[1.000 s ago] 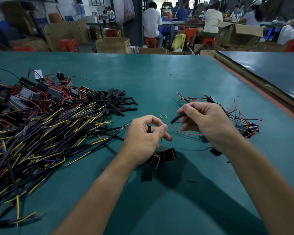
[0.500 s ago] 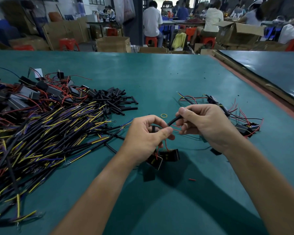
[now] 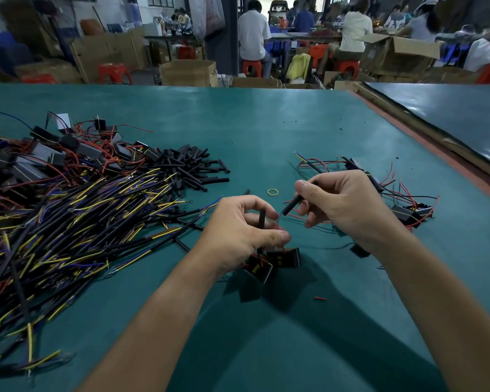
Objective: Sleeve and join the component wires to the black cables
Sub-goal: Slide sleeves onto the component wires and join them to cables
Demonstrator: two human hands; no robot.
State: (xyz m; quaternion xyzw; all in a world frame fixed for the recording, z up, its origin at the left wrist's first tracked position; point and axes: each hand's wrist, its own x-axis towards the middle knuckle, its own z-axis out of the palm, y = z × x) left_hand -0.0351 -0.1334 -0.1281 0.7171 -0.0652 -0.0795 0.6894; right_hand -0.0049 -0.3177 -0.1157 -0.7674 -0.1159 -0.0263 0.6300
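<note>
Teal bench top (image 3: 266, 349) in a crowded workshop, two bare forearms reaching in from the near edge. Nearest, a short red scrap (image 3: 320, 298) lying flat between the arms. Just beyond, two small black components (image 3: 284, 257) directly under the left hand (image 3: 235, 236), tied to it by thin red wires (image 3: 275, 227); hanging or resting on the bench, cannot tell. Left hand curled, thumb and fingertips pinching a short black sleeve (image 3: 262, 219), long axis upright in the frame, free end pointing up out of the pinch. Right hand (image 3: 345, 205) curled as well, gripping a black cable (image 3: 291, 206) between thumb and fingers; long axis slanted, stripped end pointing down and left toward the sleeve, close to it but apart. Yellow rubber band (image 3: 273, 192) flat on the bench just past the gap between the hands. Off to the left, a broad heap of black cables (image 3: 68, 222) with yellow and blue leads, many fanned with their ends toward the right. Behind that heap, a pile of loose black sleeves (image 3: 193, 165), and farther left a jumble of boxed parts (image 3: 40, 157) tangled in red wire. Past the right hand, a small wired cluster (image 3: 408, 210). At the back, cardboard boxes (image 3: 187, 72), red stools (image 3: 115, 72) and seated people (image 3: 253, 32) facing away.
</note>
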